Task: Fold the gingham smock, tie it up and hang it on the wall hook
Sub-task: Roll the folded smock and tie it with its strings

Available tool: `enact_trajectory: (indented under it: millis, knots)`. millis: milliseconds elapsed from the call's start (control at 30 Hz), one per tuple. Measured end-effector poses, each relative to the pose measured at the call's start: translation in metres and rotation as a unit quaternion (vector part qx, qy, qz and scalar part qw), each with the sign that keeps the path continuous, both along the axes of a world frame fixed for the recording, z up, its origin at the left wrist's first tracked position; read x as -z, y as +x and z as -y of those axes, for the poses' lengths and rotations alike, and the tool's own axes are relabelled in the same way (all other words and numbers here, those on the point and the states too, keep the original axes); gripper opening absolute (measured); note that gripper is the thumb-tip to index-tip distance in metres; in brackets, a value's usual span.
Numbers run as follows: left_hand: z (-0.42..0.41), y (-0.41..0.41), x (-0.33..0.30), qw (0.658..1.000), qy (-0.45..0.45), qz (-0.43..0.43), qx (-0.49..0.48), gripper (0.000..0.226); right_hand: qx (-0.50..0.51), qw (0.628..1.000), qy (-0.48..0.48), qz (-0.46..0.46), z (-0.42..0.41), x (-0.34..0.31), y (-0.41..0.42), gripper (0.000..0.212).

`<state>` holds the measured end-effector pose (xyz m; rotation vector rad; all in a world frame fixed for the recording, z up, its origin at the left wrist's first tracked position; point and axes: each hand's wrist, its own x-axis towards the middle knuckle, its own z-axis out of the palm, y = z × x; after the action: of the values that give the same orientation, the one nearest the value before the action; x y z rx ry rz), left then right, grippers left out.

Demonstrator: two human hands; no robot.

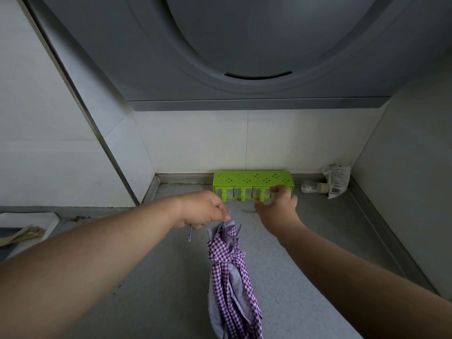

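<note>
the left hand (203,211) pinched the string of the tied-up gingham smock (232,277), which hung down. the right hand (277,206) was open by the green rack (252,179).

One gingham smock (230,277); one green rack (252,183); two hands; one crumpled packet (337,181).

From my feed: lime green rack (252,178) against white tiled wall (195,140), small bottle (314,187) lying beside crumpled packet (337,179) in corner, grey hood (244,45) overhead, white tray (31,220) far left.
</note>
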<state>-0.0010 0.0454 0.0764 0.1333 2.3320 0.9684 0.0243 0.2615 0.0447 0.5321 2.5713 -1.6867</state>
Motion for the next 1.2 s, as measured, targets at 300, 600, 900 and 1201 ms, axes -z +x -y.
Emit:
enact_trajectory:
  millis: [300,600,900,1201]
  knots:
    - [0.0,0.002,-0.004,0.999,0.036,0.026,-0.018,0.012,-0.316,0.913,0.209,-0.151,0.03,0.001,0.016,0.025]
    - [0.014,0.004,-0.006,1.0,0.005,0.004,0.01,0.015,-0.305,0.948,0.066,-0.061,0.037,0.002,0.014,0.017]
    - [0.02,0.005,0.0,1.0,0.016,0.007,-0.013,0.015,-0.136,0.973,-0.184,-0.043,0.046,0.009,0.017,0.02]
    - [0.024,-0.003,0.005,0.992,-0.065,-0.106,0.024,0.008,-0.074,0.953,-0.279,0.097,0.043,-0.003,0.018,0.041]
